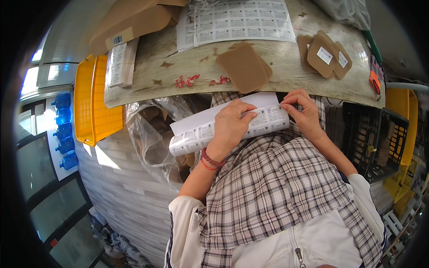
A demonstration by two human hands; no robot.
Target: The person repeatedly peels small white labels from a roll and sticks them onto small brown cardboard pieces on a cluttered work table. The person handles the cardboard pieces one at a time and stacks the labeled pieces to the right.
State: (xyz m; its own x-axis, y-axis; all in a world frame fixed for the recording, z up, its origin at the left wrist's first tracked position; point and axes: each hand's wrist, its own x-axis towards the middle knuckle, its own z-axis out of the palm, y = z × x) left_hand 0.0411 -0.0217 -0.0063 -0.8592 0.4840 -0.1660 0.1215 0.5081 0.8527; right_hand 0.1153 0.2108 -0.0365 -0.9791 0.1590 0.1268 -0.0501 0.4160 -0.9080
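Label sheet (pixel 270 119) sits before you, by the near edge of the worktop (pixel 178 64). On top you have loose pads (pixel 244 69) front-middle, flat sheets (pixel 237 22) behind them, labelled pads (pixel 322 52) to their right, glove (pixel 376 77) at the right edge. Left end: card stack (pixel 120 64), cardboard box (pixel 138 20) behind it. Left crate (pixel 102 102) stands beside that end, water jugs (pixel 65 129) farther left. Plastic bag (pixel 149 138) hangs low on your left, right crate (pixel 357 138) low on your right.
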